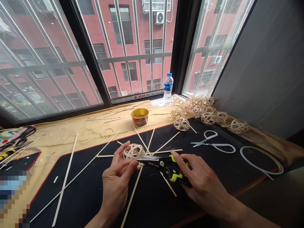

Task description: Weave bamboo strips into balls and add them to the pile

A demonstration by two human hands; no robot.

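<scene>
Left hand (118,181) pinches the woven ball (133,151) over the middle of the mat (237,171); right hand (201,182), gripping the shears (166,164), should snip flush to the weave.

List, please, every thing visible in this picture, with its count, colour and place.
woven ball: one, pale straw, over the mat, between the left fingers
shears: one, black with yellow-green grips, under the right hand, blades at the woven ball
thin strips: many, pale, scattered across the mat
finished balls: roughly a dozen, pale straw, heaped at the right by the window
scissors: one, white, on the mat at the right
bowl: one, gold with a red side, behind the mat
water bottle: one, clear with blue cap, by the window frame
coiled band: one, whitish, at the mat's right end
mat: one, black with red edge
left hand: holds the woven ball
right hand: grips the shears
</scene>
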